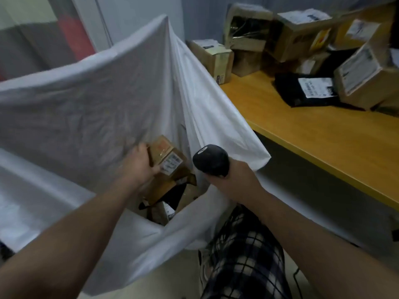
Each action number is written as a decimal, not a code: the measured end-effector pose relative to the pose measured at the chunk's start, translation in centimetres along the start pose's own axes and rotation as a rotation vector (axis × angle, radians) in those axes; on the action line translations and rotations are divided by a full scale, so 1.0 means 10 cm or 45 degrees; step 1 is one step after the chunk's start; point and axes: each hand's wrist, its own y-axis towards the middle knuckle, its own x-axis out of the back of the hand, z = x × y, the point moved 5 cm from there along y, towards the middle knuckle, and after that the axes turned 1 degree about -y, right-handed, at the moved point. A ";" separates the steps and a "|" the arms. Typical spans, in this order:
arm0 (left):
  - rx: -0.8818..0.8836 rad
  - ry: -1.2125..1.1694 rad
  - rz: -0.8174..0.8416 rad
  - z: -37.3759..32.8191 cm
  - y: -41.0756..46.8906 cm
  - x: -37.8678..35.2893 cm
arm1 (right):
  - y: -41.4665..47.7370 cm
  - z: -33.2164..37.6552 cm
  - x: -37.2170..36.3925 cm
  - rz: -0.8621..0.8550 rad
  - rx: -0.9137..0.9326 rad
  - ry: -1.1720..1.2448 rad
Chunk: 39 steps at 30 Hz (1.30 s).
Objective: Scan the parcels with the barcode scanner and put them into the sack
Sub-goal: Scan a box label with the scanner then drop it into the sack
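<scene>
We see the small cardboard box [166,157] inside the mouth of the white sack [97,93], above other parcels [172,197] already lying at the bottom. Our left hand [140,162] grips it, fingers curled over its far end and thumb on the near side. Its white label faces up (the print is too blurred to read). Our right hand [235,180] is wrapped round the handle of the black scanner [210,159], just beside the sack's rim. On the wooden table [323,134] to the right lie more brown boxes [358,76] and a black mailing bag [308,89], each with a white label, none legible.
</scene>
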 end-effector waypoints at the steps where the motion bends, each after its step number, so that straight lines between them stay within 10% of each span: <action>1: -0.010 -0.009 0.006 0.02 0.04 -0.11 | 0.01 -0.04 -0.08 0.025 -0.008 -0.070; 17: -0.154 0.092 -0.131 -0.43 0.41 -0.87 | 0.14 -0.61 0.00 -0.122 -0.178 -0.085; 39: -1.374 -0.175 -0.209 -4.46 -0.99 -0.34 | -1.46 -1.10 2.91 -1.227 -0.306 0.820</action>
